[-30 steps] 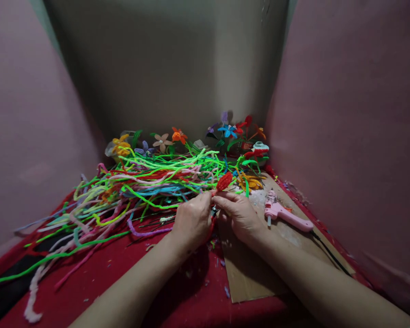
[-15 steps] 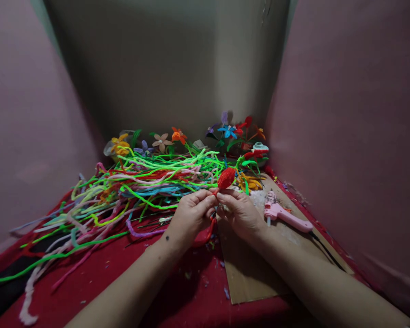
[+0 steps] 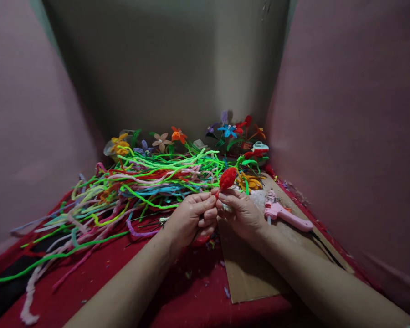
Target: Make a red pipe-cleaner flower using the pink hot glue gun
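Note:
A red fuzzy pipe-cleaner petal [image 3: 228, 177], rounded and leaf-shaped, stands up between my two hands. My left hand [image 3: 194, 216] pinches its narrow base from the left, fingers curled. From the right, the thumb and fingers of my right hand [image 3: 241, 212] close on the same base, just under the rounded part. The fingertips of both hands nearly meet there and hide most of the stem. Some red pipe cleaner [image 3: 201, 240] shows below my left hand.
Many coloured pipe cleaners [image 3: 157, 182] lie heaped at the left and centre. A pink glue gun [image 3: 287, 215] with a black cord rests on a cardboard sheet [image 3: 256, 273] at right. Finished flowers [image 3: 161, 142] stand along the back wall. Orange petals [image 3: 251, 182] lie near the cardboard.
The red petal has tipped slightly more upright and shifted a little to the right. My left fingers have rolled at its base, and the hanging red strand is now mostly hidden.

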Demonstrator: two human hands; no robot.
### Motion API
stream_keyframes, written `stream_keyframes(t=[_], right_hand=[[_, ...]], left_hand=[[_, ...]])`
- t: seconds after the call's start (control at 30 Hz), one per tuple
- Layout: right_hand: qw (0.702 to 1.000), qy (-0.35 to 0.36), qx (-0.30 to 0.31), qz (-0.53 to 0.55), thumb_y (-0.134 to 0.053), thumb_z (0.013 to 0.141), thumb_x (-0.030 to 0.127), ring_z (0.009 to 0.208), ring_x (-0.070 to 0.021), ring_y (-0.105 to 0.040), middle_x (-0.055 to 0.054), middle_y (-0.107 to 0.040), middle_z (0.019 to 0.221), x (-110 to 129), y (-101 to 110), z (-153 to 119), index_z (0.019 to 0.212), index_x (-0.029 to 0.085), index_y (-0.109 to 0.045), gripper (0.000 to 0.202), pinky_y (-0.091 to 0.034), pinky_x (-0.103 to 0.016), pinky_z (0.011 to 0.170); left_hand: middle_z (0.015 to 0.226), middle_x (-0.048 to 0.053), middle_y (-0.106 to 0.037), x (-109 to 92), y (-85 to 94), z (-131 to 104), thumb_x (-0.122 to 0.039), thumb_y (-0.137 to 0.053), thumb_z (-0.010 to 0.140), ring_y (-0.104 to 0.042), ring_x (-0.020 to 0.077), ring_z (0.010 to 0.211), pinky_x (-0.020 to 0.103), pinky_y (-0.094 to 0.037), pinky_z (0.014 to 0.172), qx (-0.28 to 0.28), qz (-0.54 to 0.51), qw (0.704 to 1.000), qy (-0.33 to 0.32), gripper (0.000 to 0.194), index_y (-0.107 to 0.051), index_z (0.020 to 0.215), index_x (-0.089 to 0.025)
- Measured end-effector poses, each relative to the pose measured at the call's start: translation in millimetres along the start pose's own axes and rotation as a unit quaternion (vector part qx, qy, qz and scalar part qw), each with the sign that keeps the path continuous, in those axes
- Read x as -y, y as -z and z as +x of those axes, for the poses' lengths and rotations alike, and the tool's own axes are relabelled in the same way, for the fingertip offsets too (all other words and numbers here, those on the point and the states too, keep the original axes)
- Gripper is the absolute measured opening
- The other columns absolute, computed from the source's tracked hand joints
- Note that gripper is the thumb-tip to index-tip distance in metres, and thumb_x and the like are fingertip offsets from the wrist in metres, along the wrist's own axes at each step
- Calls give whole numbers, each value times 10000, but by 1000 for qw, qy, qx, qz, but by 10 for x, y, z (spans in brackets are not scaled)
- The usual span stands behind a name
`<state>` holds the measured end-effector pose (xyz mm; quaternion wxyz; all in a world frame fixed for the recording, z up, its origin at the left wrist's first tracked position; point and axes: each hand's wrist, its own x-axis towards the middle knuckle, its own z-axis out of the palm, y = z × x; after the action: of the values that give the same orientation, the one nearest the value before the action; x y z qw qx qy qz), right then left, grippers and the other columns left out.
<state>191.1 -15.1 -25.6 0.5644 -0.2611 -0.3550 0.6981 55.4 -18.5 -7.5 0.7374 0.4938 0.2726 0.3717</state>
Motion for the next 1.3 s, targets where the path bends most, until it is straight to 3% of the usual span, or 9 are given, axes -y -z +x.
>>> stream_keyframes(t=[0.07,0.13,0.27,0.33,0.47,0.7,0.9,1.17,1.3], right_hand=[[1000,-1,-29,-3,-750,569,234,518,-90,-504,19,-614,598,1,-11,1,751,176,-691,199,-364,-201,479],[999,4,-52,-7,-752,558,229,559,-99,-526,8,-634,634,0,-28,0,742,174,-696,200,-375,-199,488],[997,12,-72,-2,-750,560,226,561,-91,-531,15,-642,635,-11,-63,-10,706,179,-695,163,-391,-200,513],[997,13,-72,0,-748,562,222,541,-81,-519,22,-640,626,-22,-70,-15,693,181,-694,148,-370,-190,487],[997,19,-67,-14,-738,581,224,571,-90,-519,12,-647,653,-56,-54,-12,727,172,-706,158,-322,-182,447],[997,30,-43,-50,-724,652,273,566,-83,-471,3,-633,699,-117,31,25,795,179,-709,172,-270,-189,431],[997,32,-5,-67,-733,637,295,587,-98,-500,-4,-647,734,-97,42,41,831,186,-704,225,-307,-208,460],[998,25,-22,-47,-712,624,231,552,-80,-455,14,-608,636,-26,19,34,761,179,-697,148,-304,-191,479],[999,19,-13,-43,-723,608,243,556,-86,-470,4,-618,661,-16,27,49,793,173,-699,199,-300,-191,476]], left_hand=[[505,-79,-331,15,-21,-1,-330,-450,857,-226,37,373,162,-246,366,-51,133,989,-42,208,-492,741,-163],[564,-42,-432,54,-37,1,-316,-432,865,-370,61,446,191,-325,452,-117,326,931,-115,216,-490,725,-162],[755,52,-598,155,-25,-1,-297,-372,896,-566,158,664,265,-383,598,-194,666,694,-194,223,-536,851,-153],[767,72,-624,183,-7,-8,-293,-332,908,-595,187,669,274,-367,558,-193,749,604,-191,254,-539,862,-153],[737,67,-643,185,20,-17,-214,-355,884,-621,195,669,264,-348,515,-184,793,550,-189,186,-532,852,-166],[813,47,-670,184,88,27,-180,-351,883,-629,160,700,236,-397,590,-203,724,627,-202,205,-550,929,-193],[606,-8,-564,131,89,30,-216,-406,864,-526,115,538,212,-344,534,-230,647,693,-219,178,-569,797,-194],[471,-71,-346,47,-38,30,-352,-495,812,-300,57,405,186,-242,415,-173,306,928,-120,229,-549,696,-162],[431,-102,-294,2,-103,7,-368,-575,760,-210,25,348,155,-151,366,-136,113,983,-45,219,-532,734,-154]])
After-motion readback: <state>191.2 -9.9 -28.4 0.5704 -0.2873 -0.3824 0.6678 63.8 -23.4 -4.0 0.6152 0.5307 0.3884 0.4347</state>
